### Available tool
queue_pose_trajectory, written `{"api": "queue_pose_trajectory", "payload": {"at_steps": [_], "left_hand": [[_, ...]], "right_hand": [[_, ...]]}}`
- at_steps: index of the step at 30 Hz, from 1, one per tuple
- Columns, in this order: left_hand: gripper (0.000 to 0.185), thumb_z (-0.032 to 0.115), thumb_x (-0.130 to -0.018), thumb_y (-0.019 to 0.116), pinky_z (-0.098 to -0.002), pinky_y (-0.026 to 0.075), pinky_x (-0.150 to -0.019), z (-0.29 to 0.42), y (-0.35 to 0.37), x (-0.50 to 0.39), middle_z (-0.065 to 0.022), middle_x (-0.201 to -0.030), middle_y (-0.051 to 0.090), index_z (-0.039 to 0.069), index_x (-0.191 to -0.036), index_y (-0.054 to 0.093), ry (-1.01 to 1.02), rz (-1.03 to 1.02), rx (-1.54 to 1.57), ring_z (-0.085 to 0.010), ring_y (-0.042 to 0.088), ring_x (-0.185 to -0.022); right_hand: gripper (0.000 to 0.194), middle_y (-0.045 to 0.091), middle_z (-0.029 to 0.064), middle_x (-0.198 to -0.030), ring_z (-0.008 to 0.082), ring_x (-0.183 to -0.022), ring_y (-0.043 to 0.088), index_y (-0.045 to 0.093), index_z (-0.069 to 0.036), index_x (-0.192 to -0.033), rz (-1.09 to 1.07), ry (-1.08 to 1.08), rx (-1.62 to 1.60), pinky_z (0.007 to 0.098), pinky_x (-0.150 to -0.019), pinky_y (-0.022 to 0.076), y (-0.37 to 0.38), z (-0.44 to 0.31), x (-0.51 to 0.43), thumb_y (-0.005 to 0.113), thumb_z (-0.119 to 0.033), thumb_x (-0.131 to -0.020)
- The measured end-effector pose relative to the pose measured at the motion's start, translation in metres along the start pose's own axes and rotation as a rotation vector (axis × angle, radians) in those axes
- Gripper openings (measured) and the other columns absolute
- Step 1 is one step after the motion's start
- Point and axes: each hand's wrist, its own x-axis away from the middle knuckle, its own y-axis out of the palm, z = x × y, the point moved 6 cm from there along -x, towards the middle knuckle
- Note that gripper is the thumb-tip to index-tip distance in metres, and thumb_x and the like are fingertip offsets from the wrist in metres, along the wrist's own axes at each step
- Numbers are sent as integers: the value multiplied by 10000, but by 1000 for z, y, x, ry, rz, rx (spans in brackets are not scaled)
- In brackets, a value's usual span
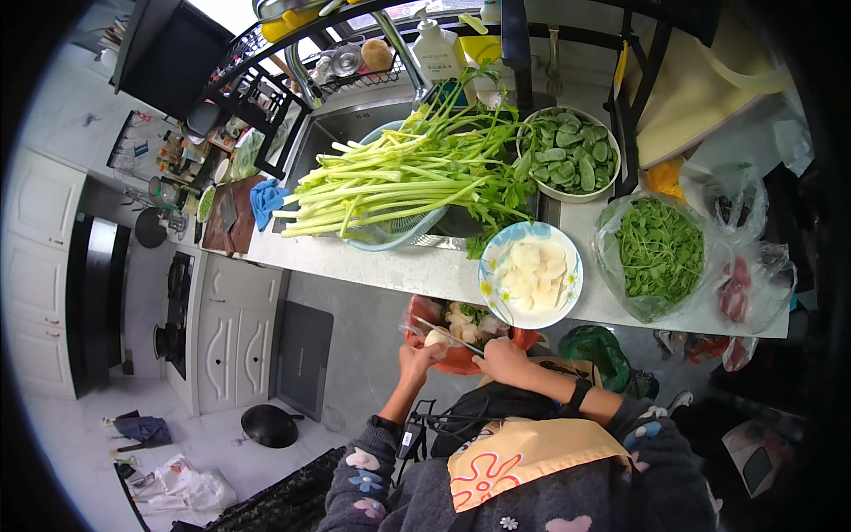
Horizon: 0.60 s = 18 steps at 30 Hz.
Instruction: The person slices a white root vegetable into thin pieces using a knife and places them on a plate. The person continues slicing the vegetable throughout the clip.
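Observation:
My left hand (422,357) holds a pale, peeled piece of vegetable (437,338), whose exact kind I cannot tell. In my right hand (506,361) is the handle of a knife (459,340), its blade lying across the pale piece. Both hands are over a red plastic bag (459,362) that holds pale scraps and some green leaves. A flowered bowl (490,265) filled with pale slices (532,272) stands on the counter's edge just beyond my right hand.
Celery (399,179) lies over a blue colander (399,243) at the sink (326,133). Behind the flowered bowl are a bowl of green leaves (572,153) and a plastic bag of greens (658,246). A cleaver (228,211) rests on a cutting board (229,229) at left.

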Motion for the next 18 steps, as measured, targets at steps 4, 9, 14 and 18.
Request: {"api": "queue_pose_trajectory", "payload": {"at_steps": [4, 9, 14, 18], "left_hand": [[263, 65, -684, 719, -260, 515, -596, -15, 8, -1, -88, -820, 633, -24, -886, 575, -113, -156, 259, -174, 631, -716], [261, 58, -687, 707, -281, 525, -620, -16, 10, -1, -92, -838, 633, -12, -895, 568, -57, -161, 186, -177, 633, -711], [271, 49, -685, 706, -287, 532, -657, -23, 9, 0, -93, -869, 634, -12, -911, 569, -66, -118, 148, -184, 635, -734], [313, 17, -698, 697, -303, 530, -739, -15, 7, 12, -95, -925, 631, -17, -978, 560, -94, -119, 147, -202, 636, -811]], "right_hand": [[392, 626, 267, -822, 417, -808, 613, 635, 72, -815, -244, 105, -149, 455, -717, 495, 3, 12, -9, 598, -318, -815], [278, 633, 250, -818, 361, -754, 639, 651, 27, -764, 106, -100, 148, 440, -628, 521, 1, 3, 11, 594, -244, -788], [212, 632, 202, -750, 345, -681, 640, 643, 1, -770, 70, -49, 298, 425, -571, 525, 10, 1, 3, 581, -200, -785], [240, 629, 188, -714, 338, -665, 639, 635, 1, -764, 141, 28, 213, 427, -588, 519, 17, 36, -19, 590, -232, -799]]}}
